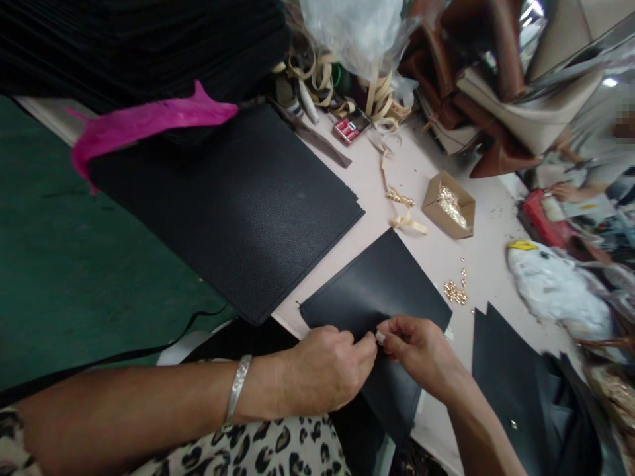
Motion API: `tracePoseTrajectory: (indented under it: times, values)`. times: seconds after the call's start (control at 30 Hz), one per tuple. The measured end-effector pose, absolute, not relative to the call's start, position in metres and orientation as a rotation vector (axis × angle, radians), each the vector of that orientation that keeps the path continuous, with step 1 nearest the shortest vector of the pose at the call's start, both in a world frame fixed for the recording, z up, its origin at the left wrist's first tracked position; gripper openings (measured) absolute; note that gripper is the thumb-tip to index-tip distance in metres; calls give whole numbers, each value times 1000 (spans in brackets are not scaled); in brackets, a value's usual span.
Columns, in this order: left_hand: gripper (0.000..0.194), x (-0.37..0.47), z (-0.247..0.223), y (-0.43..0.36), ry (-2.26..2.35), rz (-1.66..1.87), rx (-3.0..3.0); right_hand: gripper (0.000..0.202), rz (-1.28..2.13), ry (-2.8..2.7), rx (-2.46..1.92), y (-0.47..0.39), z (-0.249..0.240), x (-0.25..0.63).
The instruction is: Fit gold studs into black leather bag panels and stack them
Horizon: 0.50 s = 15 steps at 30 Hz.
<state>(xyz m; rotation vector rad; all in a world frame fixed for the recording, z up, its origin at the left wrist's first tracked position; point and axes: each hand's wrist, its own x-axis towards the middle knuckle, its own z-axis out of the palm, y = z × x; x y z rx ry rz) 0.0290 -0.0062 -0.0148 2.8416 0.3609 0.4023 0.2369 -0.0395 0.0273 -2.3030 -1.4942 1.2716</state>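
Both hands meet over a black leather panel [381, 277] that lies across the table edge. My left hand [330, 370] is closed, with thumb and forefinger pinched close to the panel's surface. Opposite it, my right hand [417, 350] is also in a pinch, its fingertips almost touching the left ones. A small white patch [380, 337] shows at the right fingertips; I cannot tell whether it is tape on a finger or a held piece. Whatever sits between the fingertips is hidden. Small gold metal fittings [455, 292] lie in a loose pile beyond the panel.
A stack of black leather panels [238, 205] lies left, under a pink strip [153, 125]. A cardboard box [436, 205] holds gold fittings. At right are more black pieces [516, 377] and a white plastic bag [560, 291]. Brown and beige bags [520, 99] stand behind, near another person.
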Motion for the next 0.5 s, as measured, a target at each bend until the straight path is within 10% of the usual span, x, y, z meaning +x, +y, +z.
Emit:
tracePoseTrajectory:
  times: [0.5]
  values:
    - [36,31,-16,-4,331,348,2770,7,1181,-1632,-2463,-15,32,228]
